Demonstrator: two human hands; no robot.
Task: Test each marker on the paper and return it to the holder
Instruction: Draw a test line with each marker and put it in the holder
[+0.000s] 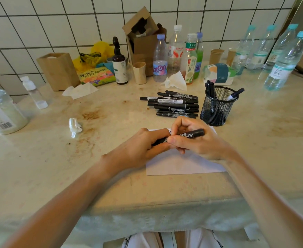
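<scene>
Both gripping one marker point(191, 134) over the paper point(179, 165) near the tabletop's front edge: left hand point(147, 146) and right hand point(199, 140), looks like uncapping. Next: pull apart, scribble.

A black wire-mesh metal pen holder point(216, 106), matt, stands at one o'clock from the smooth white paper sheet point(181, 165); glossy black plastic markers point(174, 104) lie at twelve o'clock.
</scene>
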